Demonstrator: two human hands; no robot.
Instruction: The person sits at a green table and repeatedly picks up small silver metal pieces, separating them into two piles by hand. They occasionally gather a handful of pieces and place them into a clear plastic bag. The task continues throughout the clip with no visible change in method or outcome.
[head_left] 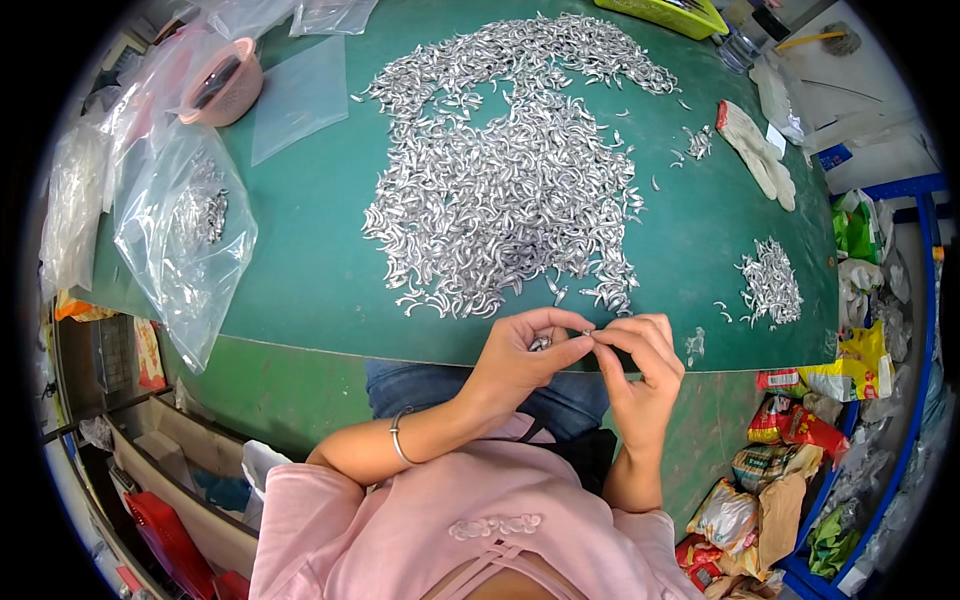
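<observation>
A broad heap of small curved silvery metal pieces [500, 190] covers the middle of the green table [300, 240]. Just past the near table edge, my left hand [525, 355] is closed, with several of these pieces showing in its curled palm. Its thumb and forefinger pinch one small metal piece [588, 334]. From the other side the fingertips of my right hand [640, 360] meet on that same piece. Its exact shape is mostly covered by the fingers. A smaller pile of metal pieces [772, 285] lies to the right of my hands.
At the left are a clear plastic bag [185, 240] with some metal pieces and a pink basket [225, 85]. On the right lie a white work glove [755, 155] and a little cluster of pieces [697, 143]. A yellow-green tray [670, 12] stands at the back. Packages [790, 430] fill a blue rack.
</observation>
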